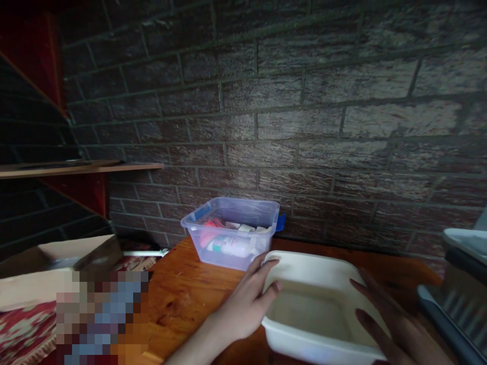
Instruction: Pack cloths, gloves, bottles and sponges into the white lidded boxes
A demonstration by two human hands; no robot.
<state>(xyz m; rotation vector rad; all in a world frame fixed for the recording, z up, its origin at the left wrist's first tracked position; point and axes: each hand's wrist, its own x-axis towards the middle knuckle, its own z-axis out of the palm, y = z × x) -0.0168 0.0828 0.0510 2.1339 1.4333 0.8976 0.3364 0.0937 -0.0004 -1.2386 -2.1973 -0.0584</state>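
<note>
A white rectangular plastic tub point(304, 263) sits on a wooden table point(182, 289) close to me. My left hand point(249, 299) rests against the tub's left rim, fingers stretched out over the edge. My right hand point(388, 324) lies on the tub's right rim, fingers spread and extended. Neither hand grips anything. Behind the tub stands a clear plastic box point(232, 230) with blue latches, holding several small bottles and packets.
A dark brick wall point(304, 111) rises right behind the table. A wooden shelf point(76, 167) juts out at the left, with an open cardboard box point(57, 263) and a patterned red cloth point(23, 329) below. A grey container point(456, 284) stands at the right edge.
</note>
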